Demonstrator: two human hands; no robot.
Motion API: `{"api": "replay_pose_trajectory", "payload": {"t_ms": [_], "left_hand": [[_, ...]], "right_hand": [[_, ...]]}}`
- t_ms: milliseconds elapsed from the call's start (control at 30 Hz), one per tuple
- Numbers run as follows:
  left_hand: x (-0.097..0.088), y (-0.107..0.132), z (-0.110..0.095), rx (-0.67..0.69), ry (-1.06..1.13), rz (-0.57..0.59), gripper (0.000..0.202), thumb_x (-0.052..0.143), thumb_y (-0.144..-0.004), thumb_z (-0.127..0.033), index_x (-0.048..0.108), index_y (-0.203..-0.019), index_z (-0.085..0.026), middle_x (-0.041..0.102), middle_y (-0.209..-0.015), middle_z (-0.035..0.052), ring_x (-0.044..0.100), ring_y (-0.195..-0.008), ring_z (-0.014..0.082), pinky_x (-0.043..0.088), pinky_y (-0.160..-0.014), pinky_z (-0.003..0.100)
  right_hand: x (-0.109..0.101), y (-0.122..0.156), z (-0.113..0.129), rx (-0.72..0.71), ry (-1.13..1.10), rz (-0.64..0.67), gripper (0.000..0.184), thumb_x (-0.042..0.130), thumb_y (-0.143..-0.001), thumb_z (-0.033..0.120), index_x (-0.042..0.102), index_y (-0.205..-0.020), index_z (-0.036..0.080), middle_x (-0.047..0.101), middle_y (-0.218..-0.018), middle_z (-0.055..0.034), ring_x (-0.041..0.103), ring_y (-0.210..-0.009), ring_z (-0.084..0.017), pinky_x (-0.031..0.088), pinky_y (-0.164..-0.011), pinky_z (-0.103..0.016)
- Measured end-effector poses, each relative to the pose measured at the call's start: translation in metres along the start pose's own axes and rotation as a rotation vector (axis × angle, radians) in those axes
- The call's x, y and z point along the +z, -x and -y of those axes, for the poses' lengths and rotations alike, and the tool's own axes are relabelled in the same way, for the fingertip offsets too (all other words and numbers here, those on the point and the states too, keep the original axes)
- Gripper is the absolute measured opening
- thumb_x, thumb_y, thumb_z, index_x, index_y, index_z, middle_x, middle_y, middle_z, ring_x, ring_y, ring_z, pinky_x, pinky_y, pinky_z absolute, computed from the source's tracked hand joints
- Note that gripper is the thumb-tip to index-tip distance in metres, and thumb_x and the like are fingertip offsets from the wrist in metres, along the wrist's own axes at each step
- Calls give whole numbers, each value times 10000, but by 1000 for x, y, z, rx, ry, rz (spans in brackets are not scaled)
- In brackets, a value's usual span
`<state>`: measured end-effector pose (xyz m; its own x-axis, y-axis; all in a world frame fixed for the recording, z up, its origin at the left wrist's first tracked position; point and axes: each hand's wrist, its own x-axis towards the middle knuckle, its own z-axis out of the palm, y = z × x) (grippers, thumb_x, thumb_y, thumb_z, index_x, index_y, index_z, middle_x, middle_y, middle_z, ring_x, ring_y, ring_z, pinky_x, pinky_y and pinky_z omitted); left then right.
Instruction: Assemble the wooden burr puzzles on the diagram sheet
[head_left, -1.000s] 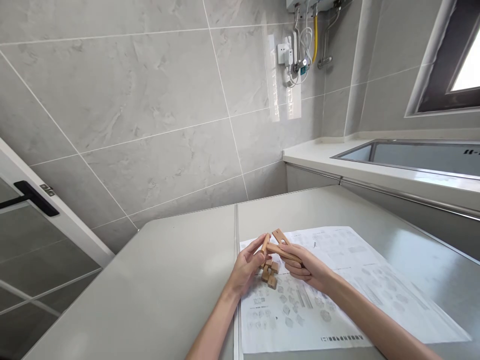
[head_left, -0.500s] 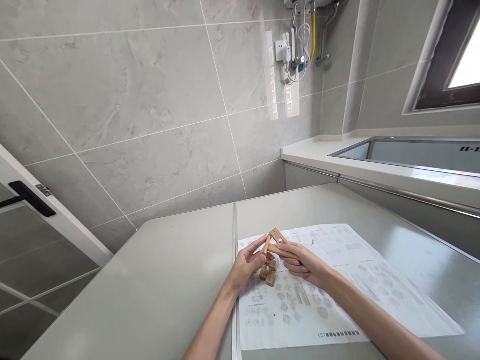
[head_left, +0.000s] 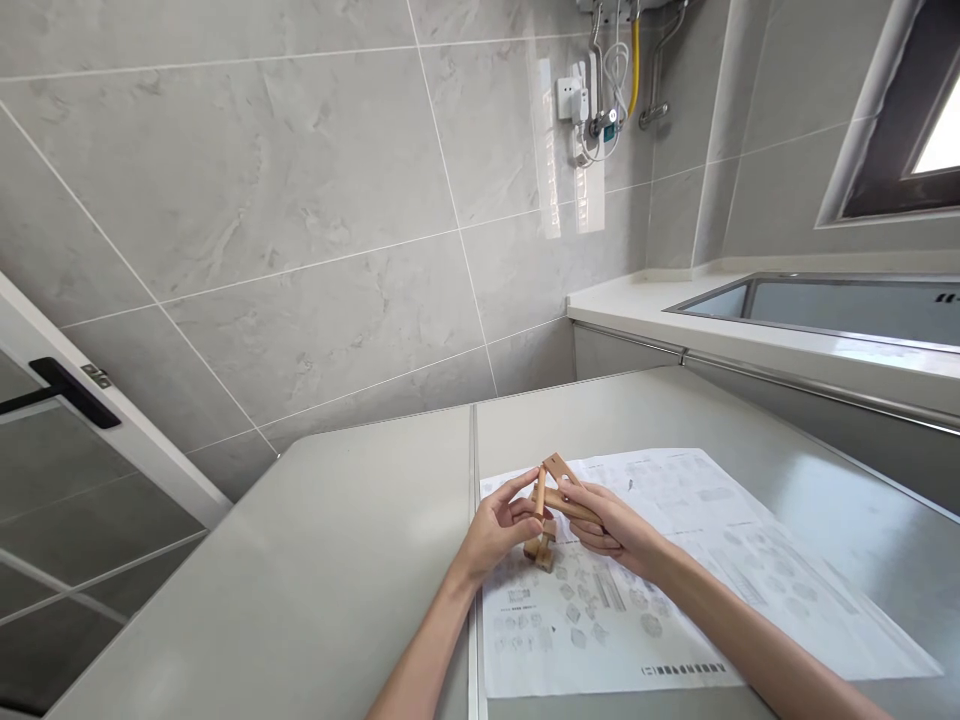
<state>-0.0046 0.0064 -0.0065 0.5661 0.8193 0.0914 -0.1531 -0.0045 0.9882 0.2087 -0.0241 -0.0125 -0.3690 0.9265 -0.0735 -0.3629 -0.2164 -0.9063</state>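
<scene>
Over a printed sheet, my left hand pinches a short round wooden rod between thumb and fingers, the rod standing nearly upright in view. My right hand is closed around a wooden bar that points left toward the rod. A flat wooden piece with a hole rises at an angle from the same hand. Just below the rod is a cluster of small wooden blocks; whether it is joined to the held pieces or rests on the sheet, I cannot tell.
The printed paper sheet with part drawings lies on a grey-green tabletop with a seam beside my left wrist. A sink in a white counter is at the right. A door with a black handle stands at the left.
The rod in my left hand has tilted to a more upright angle, and the block cluster below it has turned slightly. My right hand keeps its grip. The view has shifted a little.
</scene>
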Motion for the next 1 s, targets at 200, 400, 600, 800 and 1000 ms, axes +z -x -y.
{"api": "replay_pose_trajectory", "payload": {"t_ms": [200,400,600,800,1000], "left_hand": [[-2,-1,-3,102,41,-156,733,939,-711,-408,670,-1367,-220,712,-1220,135,634,-1173,307,487,-995,408],[-3,-2,-3,92,92,-135,784,949,-701,-388,639,-1404,-235,706,-1240,129,639,-1166,296,476,-1017,415],[1,-3,-2,79,75,-134,758,974,-655,-372,674,-1345,-282,628,-1377,120,670,-985,226,516,-927,401],[2,-4,-3,87,38,-134,786,998,-614,-365,675,-1328,-305,552,-1453,111,663,-941,193,529,-873,369],[4,-1,-6,56,24,-57,759,965,-679,-378,650,-1365,-306,570,-1425,131,671,-926,202,523,-871,398]], "right_hand": [[1,-1,1,-12,-6,-9,569,602,-945,694,414,-686,223,278,-493,106,128,-421,-55,95,-414,-250],[-4,-4,-2,-44,-32,-34,481,693,-926,609,463,-752,224,262,-490,126,128,-422,-54,104,-406,-242],[-6,-5,-2,-46,-71,-65,482,742,-881,605,459,-774,229,269,-502,131,131,-424,-48,109,-398,-224],[-4,-3,0,-48,-75,-89,491,755,-867,601,452,-760,231,274,-510,128,146,-423,-46,116,-399,-218],[-3,-2,-1,0,-85,-80,491,744,-890,559,407,-737,236,261,-529,123,143,-434,-51,123,-400,-218]]}}
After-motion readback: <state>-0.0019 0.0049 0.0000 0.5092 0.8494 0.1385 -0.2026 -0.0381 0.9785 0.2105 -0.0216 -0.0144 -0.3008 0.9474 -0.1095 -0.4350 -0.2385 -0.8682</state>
